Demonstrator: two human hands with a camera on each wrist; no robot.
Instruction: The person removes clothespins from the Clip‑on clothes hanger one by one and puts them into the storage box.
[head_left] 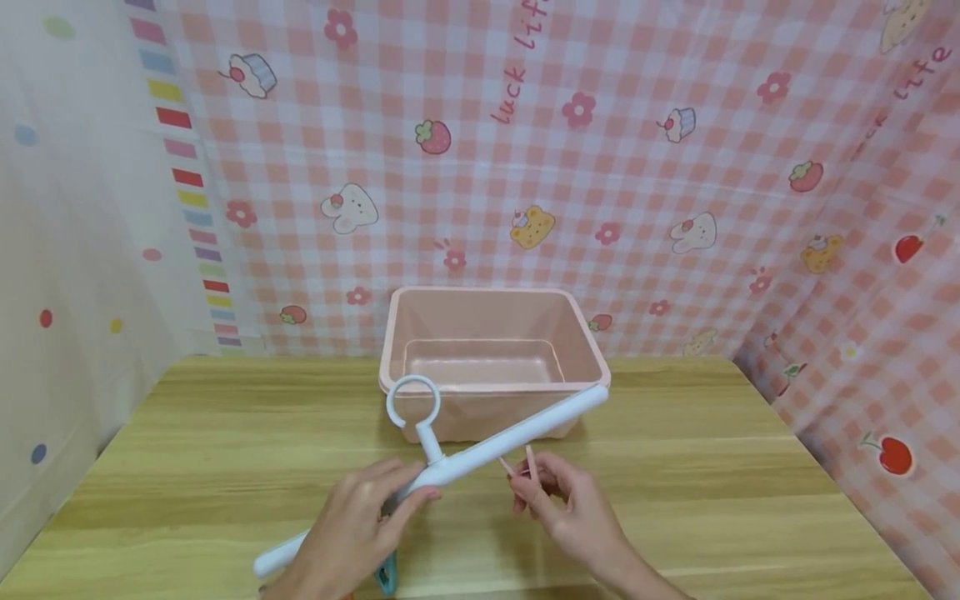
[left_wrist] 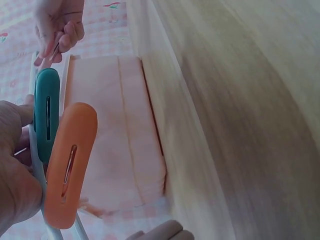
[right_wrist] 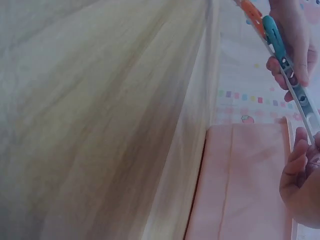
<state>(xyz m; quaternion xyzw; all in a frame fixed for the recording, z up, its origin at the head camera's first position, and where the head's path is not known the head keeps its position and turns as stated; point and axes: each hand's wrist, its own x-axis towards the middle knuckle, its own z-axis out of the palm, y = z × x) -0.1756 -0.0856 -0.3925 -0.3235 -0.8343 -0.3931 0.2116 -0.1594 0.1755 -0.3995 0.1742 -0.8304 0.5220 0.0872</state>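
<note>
A pale blue-white hanger [head_left: 525, 429] with an open ring hook [head_left: 437, 408] is tilted up to the right above the table. My left hand [head_left: 356, 517] grips its bar near the middle, thumb in front. A teal clip [left_wrist: 47, 112] and an orange clip [left_wrist: 70, 165] hang on the bar, large in the left wrist view. Only the end of the teal clip [head_left: 387, 573] shows below my left hand in the head view. Close under the bar's right half, my right hand [head_left: 573, 508] pinches a small pale pink clip [head_left: 532, 463], partly hidden by the fingers.
Behind the hands, a pink plastic bin [head_left: 487, 408] stands at the back of the wooden table [head_left: 690, 475], its inside bare. Checked cloth [head_left: 480, 183] hangs behind the table and on the right. A pale dotted cloth [head_left: 82, 250] hangs on the left.
</note>
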